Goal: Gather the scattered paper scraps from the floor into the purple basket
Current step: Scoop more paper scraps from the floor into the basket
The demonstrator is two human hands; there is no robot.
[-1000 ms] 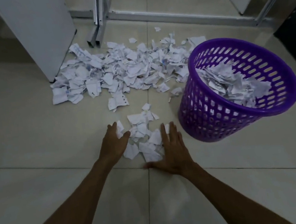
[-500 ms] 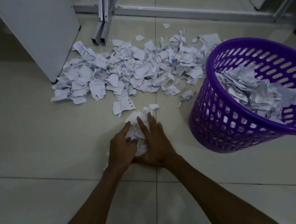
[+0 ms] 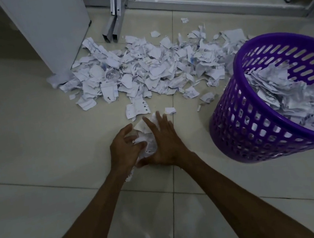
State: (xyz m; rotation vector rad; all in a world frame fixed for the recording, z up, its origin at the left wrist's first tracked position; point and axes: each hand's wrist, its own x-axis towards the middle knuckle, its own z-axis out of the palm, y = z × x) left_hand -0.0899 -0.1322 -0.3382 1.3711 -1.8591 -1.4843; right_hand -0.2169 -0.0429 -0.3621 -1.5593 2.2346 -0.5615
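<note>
Small bunch of scraps [image 3: 145, 139] on floor, cupped between left hand [image 3: 124, 148] and right hand [image 3: 165, 140], big pile [image 3: 144, 69] beyond, basket [image 3: 254, 124] at right, partly filled, bare tiles [image 3: 22, 139] at left.

Single head-worn view, wide-angle, looking forward and steeply down at tiled floor [image 3: 22, 139]. Both forearms enter from bottom edge; hands close below the lens. Purple basket [image 3: 240, 126] cut by right edge. Far wall base along top. No second view.
</note>
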